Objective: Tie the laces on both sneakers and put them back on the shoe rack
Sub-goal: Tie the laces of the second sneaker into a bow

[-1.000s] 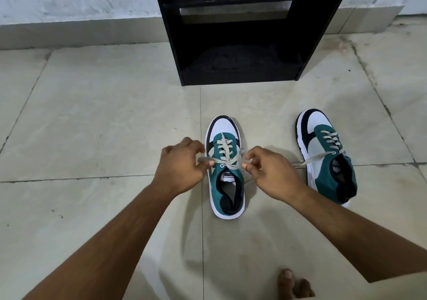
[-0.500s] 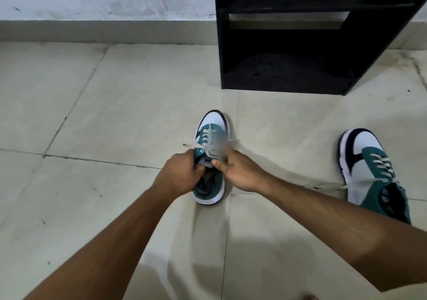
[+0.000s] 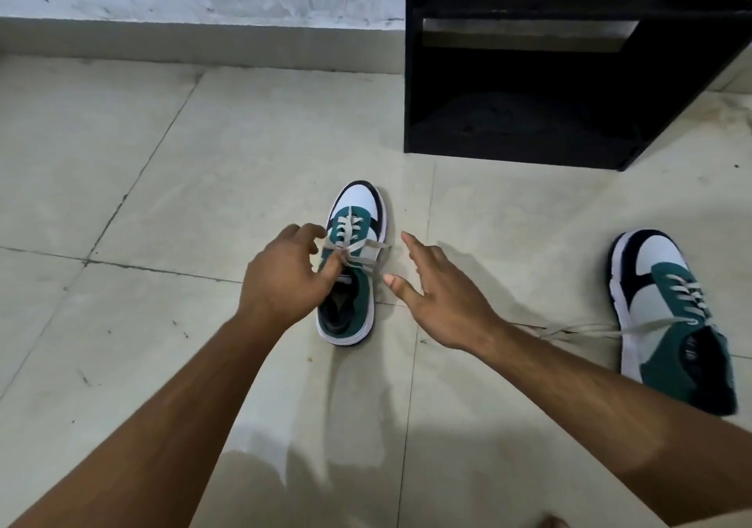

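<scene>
A green, white and black sneaker (image 3: 358, 210) stands on the floor in the middle, toe pointing away. Its beige laces (image 3: 366, 251) are crossed over the tongue, and one loop hangs to the right. My left hand (image 3: 285, 279) rests on the sneaker's left side, with thumb and fingers pinching the laces at the crossing. My right hand (image 3: 439, 295) hovers just right of the sneaker, fingers spread, holding nothing. A second matching sneaker (image 3: 667, 316) lies at the far right with a loose lace (image 3: 578, 330) trailing left along the floor.
A black shoe rack (image 3: 411, 88) stands against the wall at the upper right; its lower shelf holds nothing. The floor is pale tile with dark joints. A low skirting runs along the wall at the back.
My right hand has let go of the laces and moved away to the right with its fingers spread. My left hand stays on the laces. The view has shifted left.
</scene>
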